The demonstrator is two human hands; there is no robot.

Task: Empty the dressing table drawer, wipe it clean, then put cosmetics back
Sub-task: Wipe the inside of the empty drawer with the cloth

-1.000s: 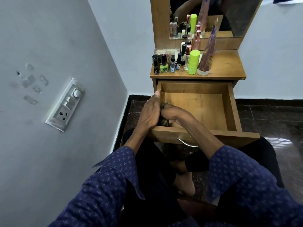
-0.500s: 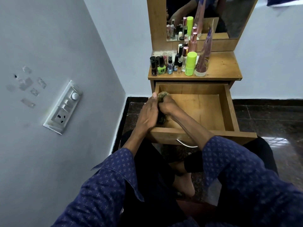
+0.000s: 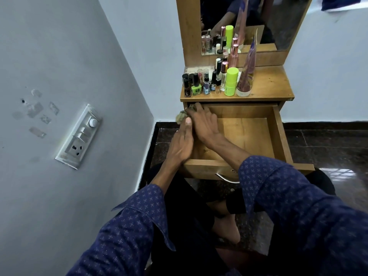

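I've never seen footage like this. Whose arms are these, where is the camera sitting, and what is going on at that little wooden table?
No machine here: a person wears a wide-angle camera on the head, so you look down along their own arms. They sit facing a small dressing table with a mirror. Its drawer is pulled open, with no cosmetics visible inside. The right hand reaches into the drawer's far left corner, pressing a crumpled cloth there, apparently wiping. The left hand rests on the drawer's left wall, fingers straight. On the tabletop stand the cosmetics: nail polish bottles, a bright green tube and a tall pink tube. A switch panel sits on the left wall.
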